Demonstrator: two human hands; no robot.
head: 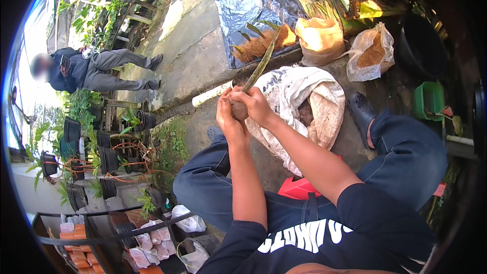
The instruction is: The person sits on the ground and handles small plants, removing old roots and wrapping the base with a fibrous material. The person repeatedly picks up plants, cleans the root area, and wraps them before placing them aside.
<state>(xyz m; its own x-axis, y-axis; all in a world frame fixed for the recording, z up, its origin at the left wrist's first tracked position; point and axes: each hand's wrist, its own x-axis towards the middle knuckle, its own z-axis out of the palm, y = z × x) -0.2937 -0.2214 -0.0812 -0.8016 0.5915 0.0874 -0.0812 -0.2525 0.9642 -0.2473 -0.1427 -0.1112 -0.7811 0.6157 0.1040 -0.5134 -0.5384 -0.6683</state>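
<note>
Both my hands are closed around a brownish rounded clump at the base of a snake plant leaf (pixel 264 61). The clump (pixel 239 110) looks like a root ball; its exact material is hard to tell, being mostly covered by fingers. My left hand (pixel 229 118) cups it from the left and below. From the right, my right hand (pixel 257 105) presses on it, thumb beside the leaf's base. The leaf points up and away from me. Just beyond and right of the hands lies a white woven sack (pixel 327 110), its mouth folded open over dark brown content (pixel 305 114).
Several fibre-wrapped leaf cuttings (pixel 258 47) lie on a black plastic sheet (pixel 247 3). Nearby stand a bag of leaves (pixel 319 40), a clear bag of coir (pixel 373 53) and a green container (pixel 429 101). A whitish roll (pixel 211 94) lies left. A person (pixel 95 69) stands farther left.
</note>
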